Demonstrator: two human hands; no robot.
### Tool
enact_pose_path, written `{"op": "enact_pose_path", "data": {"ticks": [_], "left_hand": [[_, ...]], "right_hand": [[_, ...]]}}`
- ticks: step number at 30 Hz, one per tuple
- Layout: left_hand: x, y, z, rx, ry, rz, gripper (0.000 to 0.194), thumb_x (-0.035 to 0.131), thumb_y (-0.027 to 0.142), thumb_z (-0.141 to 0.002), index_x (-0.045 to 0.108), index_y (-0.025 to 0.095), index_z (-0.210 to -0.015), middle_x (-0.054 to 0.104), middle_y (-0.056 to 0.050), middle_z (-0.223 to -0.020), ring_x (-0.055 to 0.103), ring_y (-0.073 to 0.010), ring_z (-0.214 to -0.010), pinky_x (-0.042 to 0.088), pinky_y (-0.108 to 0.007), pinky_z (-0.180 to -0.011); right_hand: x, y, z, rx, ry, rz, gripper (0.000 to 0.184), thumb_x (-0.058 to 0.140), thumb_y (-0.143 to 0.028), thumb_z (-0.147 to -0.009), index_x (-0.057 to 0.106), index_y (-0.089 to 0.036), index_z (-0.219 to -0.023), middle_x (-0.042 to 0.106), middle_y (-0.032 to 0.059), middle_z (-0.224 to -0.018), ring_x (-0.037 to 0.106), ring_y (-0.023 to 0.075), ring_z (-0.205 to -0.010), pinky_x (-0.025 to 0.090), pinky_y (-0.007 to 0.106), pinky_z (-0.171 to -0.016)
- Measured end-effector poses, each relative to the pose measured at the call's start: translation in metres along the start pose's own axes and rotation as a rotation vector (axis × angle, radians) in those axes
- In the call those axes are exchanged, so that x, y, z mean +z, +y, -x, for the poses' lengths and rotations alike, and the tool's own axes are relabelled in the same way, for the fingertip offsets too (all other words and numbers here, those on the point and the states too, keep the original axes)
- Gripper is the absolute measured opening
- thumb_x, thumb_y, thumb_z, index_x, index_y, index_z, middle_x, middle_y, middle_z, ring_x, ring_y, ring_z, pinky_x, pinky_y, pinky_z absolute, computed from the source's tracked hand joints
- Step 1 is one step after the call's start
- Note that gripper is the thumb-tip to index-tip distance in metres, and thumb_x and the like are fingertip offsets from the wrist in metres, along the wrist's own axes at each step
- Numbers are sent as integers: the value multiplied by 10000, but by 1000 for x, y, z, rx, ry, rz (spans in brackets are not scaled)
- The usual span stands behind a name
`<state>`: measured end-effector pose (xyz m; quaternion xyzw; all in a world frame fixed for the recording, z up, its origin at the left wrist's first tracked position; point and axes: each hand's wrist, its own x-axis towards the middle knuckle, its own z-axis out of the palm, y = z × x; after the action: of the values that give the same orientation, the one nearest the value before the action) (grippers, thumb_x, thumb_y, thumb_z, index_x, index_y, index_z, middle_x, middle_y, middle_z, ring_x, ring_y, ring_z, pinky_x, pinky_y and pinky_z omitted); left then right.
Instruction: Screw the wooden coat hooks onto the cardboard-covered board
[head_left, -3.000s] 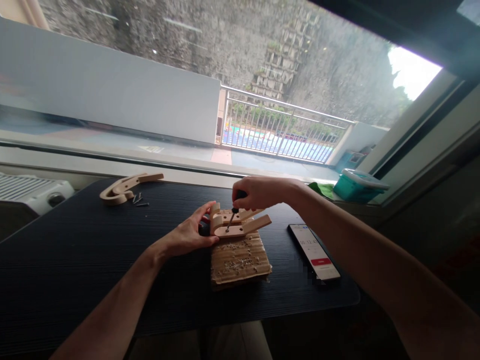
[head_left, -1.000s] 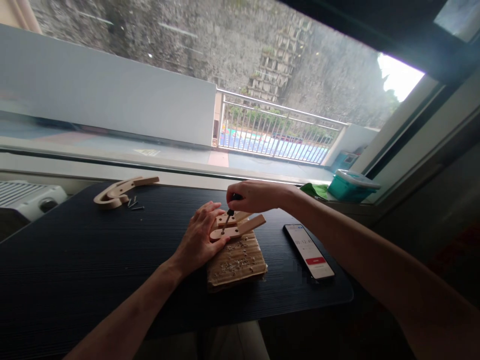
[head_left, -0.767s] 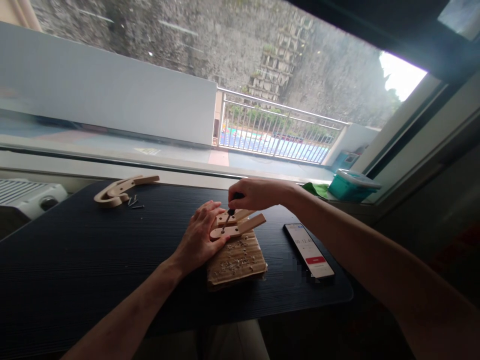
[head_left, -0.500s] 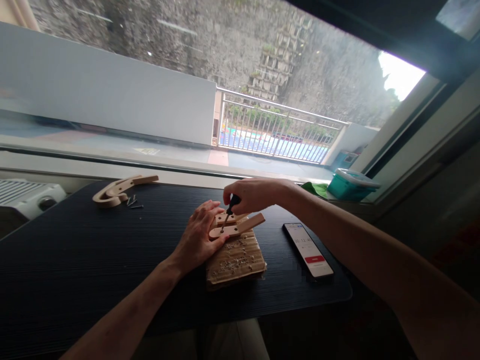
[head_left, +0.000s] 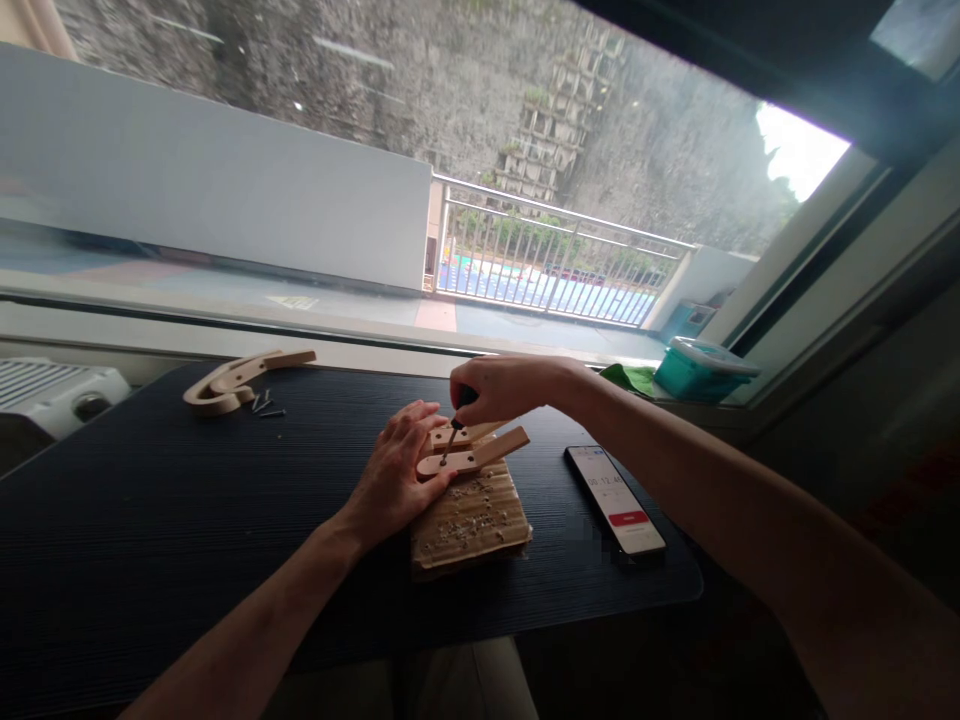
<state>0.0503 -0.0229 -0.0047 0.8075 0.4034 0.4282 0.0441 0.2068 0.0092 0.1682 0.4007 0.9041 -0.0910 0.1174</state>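
My right hand [head_left: 491, 388] is wrapped round the dark handle of a screwdriver [head_left: 453, 436]. Its shaft slopes down to a hole near the rounded end of a pale wooden piece [head_left: 461, 462]. My left hand [head_left: 401, 455] grips that end from the left, thumb along the near edge and fingers over the far side. A second wooden piece with holes [head_left: 442, 438] lies just behind, partly hidden by the screwdriver and fingers. Both pieces rest on a block of corrugated cardboard [head_left: 472, 535], its top pitted and strewn with small crumbs. Whether a screw sits under the tip is too small to tell.
On the dark table [head_left: 187, 530], curved wooden parts [head_left: 217, 390] lie at the back left beside several loose screws [head_left: 268, 408]. A phone [head_left: 616, 500] showing a timer lies right of the block. A teal box [head_left: 705, 370] and green cloth [head_left: 628, 379] are by the window.
My right hand has turned a little round the screwdriver handle, covering more of it. The tip stays at the same hole, and my left hand keeps its place.
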Motion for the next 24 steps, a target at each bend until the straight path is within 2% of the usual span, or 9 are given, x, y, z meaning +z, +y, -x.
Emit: {"op": "enact_pose_path", "data": {"ticks": [7, 10, 14, 17, 20, 24], "left_hand": [[1, -1, 0, 6, 9, 0, 506, 645, 263, -745, 442, 235, -1208, 448, -101, -1353, 353, -284, -1310, 354, -481, -1070], [1, -1, 0, 1, 5, -14, 507, 646, 266, -745, 442, 231, -1209, 443, -104, -1356, 354, -285, -1308, 357, -476, -1069], [1, 0, 0, 3, 7, -22, 512, 651, 279, -745, 437, 225, -1208, 447, -106, -1349, 366, -282, -1297, 366, -467, -1064], [1, 0, 0, 3, 8, -30, 507, 650, 281, -748, 436, 225, -1204, 444, -105, -1347, 367, -278, -1296, 368, -464, -1064], [2, -1, 0, 7, 9, -36, 514, 647, 274, -751, 427, 227, -1213, 437, -105, -1356, 360, -274, -1301, 362, -465, -1070], [2, -1, 0, 10, 17, -32, 512, 646, 274, -751, 428, 229, -1213, 441, -105, -1355, 361, -275, -1302, 359, -466, -1072]], "right_hand": [[1, 5, -3, 27, -90, -175, 311, 486, -432, -832, 590, -143, -877, 632, 20, -682, 532, 95, -543, 372, 231, -507], [2, 4, -2, 40, -34, -123, 319, 489, -446, -821, 601, -148, -849, 631, 24, -695, 515, 94, -549, 359, 237, -506], [1, 2, -2, 20, 0, -87, 249, 524, -379, -785, 604, -176, -904, 631, 20, -791, 489, 90, -585, 350, 231, -509], [3, 5, -4, 7, -21, -152, 227, 501, -349, -806, 593, -168, -909, 620, 14, -755, 483, 80, -559, 352, 225, -504], [5, 8, -5, 3, -48, -246, 269, 467, -393, -841, 565, -156, -924, 617, 17, -717, 525, 90, -553, 373, 227, -508], [7, 8, -4, 30, -4, -264, 312, 447, -424, -853, 543, -160, -989, 612, 20, -725, 533, 101, -565, 376, 232, -513]]}}
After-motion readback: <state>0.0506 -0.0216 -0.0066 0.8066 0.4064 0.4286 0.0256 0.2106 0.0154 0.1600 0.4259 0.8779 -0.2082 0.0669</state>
